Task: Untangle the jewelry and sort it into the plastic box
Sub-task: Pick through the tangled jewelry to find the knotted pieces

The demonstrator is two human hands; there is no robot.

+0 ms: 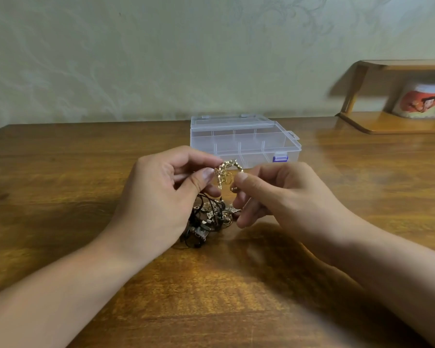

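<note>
Right now the gold chain (226, 172) hangs between both hands above the bench (60, 172), its short span running roughly left to right. The left hand (161, 197) pinches one end between thumb and forefinger; the right hand (281, 194) pinches the other end the same way, so neither is nearer. Directly below the hands lies the dark tangle (206, 219) of cords and charms, touching the bench; whether the chain still links into it is unclear. The plastic box (244, 141) sits just beyond the hands, lid closed, likely needing opening first.
</note>
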